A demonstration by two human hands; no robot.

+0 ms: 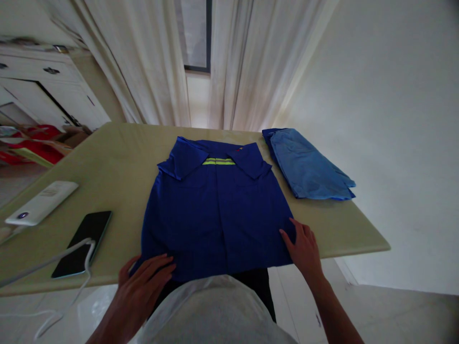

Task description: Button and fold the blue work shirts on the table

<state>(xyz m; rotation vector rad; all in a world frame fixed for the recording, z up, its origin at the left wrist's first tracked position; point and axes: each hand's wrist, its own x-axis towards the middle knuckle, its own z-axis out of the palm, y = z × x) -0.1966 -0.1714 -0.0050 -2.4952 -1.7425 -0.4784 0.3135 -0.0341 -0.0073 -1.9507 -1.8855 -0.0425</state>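
Observation:
A dark blue collared shirt (pixel 215 210) with a yellow-green reflective stripe lies folded flat on the pale table (pixel 118 162), collar away from me. My left hand (pixel 143 282) rests flat on the shirt's near left corner, fingers stretched out. On the shirt's near right edge lies my right hand (pixel 304 248), open, fingers spread and pressing the cloth. Neither hand holds anything.
A lighter blue folded garment (pixel 308 165) lies at the table's far right. A black phone (pixel 83 242) with a white cable and a white power bank (pixel 41 202) sit at the left. White curtains hang behind the table; a white cabinet (pixel 43 86) stands at the far left.

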